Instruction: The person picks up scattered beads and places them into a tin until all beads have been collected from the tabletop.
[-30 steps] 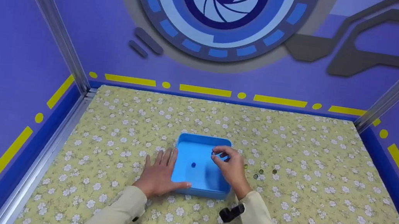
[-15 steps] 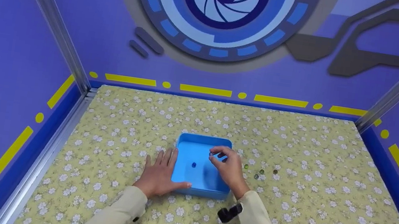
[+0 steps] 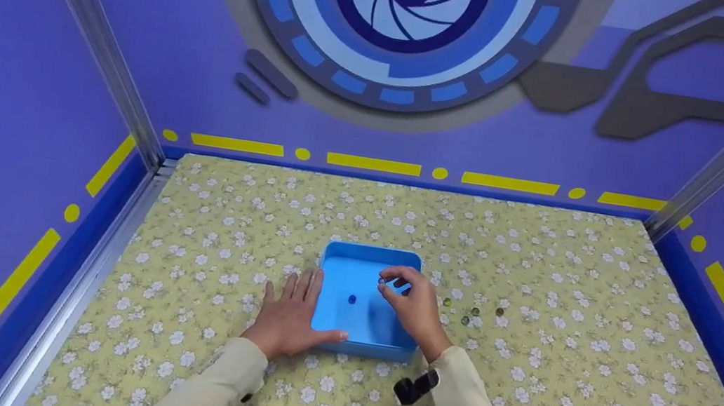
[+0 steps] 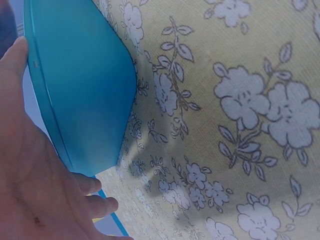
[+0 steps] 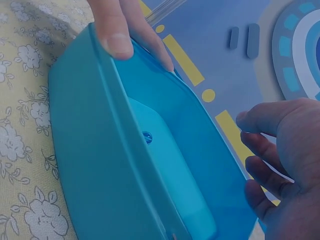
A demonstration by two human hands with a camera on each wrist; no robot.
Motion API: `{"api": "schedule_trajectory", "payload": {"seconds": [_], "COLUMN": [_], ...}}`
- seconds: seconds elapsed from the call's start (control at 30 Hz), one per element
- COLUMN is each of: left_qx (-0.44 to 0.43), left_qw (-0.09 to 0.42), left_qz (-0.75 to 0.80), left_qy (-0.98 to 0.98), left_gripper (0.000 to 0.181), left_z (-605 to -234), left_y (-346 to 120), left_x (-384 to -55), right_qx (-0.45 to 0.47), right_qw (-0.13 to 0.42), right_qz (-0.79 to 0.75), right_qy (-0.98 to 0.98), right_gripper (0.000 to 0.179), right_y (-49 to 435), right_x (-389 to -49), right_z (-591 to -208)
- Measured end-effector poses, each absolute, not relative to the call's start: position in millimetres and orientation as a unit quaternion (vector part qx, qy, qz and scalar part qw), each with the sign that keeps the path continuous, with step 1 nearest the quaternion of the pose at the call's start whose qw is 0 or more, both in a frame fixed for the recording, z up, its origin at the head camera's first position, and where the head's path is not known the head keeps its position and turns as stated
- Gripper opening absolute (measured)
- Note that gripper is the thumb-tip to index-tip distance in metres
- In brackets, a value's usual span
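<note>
A blue plastic box (image 3: 357, 315) stands on the flowered cloth, with one dark blue marble (image 3: 352, 299) on its floor. My left hand (image 3: 287, 320) lies flat against the box's left side, fingers straight, the thumb over the near rim. In the left wrist view, the palm is beside the box's outer wall (image 4: 85, 85). Above the right half of the box, my right hand (image 3: 415, 302) pinches a small marble (image 3: 382, 281) between thumb and forefinger. The right wrist view shows the right hand (image 5: 295, 150) over the rim, the pinched marble hidden there.
Several greenish and dark marbles lie loose on the cloth right of the box, among them a yellow-green marble (image 3: 447, 302) and a brownish marble (image 3: 499, 312). Purple panels (image 3: 162, 62) and metal posts (image 3: 101, 39) enclose the table on the left, back and right.
My right hand has shifted slightly left over the box, still pinching the small marble. The left hand, the box and the marble inside it stay in place.
</note>
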State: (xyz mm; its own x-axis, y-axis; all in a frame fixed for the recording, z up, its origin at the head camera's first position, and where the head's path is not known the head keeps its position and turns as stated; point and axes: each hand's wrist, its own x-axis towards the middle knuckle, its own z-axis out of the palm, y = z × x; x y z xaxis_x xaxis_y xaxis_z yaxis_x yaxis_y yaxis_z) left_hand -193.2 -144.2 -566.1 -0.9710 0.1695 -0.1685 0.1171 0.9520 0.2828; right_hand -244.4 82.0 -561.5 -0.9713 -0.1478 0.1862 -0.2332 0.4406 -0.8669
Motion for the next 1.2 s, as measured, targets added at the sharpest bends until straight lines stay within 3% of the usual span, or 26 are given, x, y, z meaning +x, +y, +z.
{"api": "schedule_trajectory", "payload": {"seconds": [1.2], "left_qx": [0.081], "left_qw": [0.093], "left_qz": [0.152], "left_qy": [0.981], "left_gripper": [0.121], "left_z": [-567.5], "left_y": [-146.9], "left_x": [-193.3], "right_qx": [0.119], "right_qw": [0.041], "right_qz": [0.520], "right_qy": [-0.845], "right_gripper": [0.014], "right_y": [78.2], "right_x": [-241.4], "right_z": [-564.3]}}
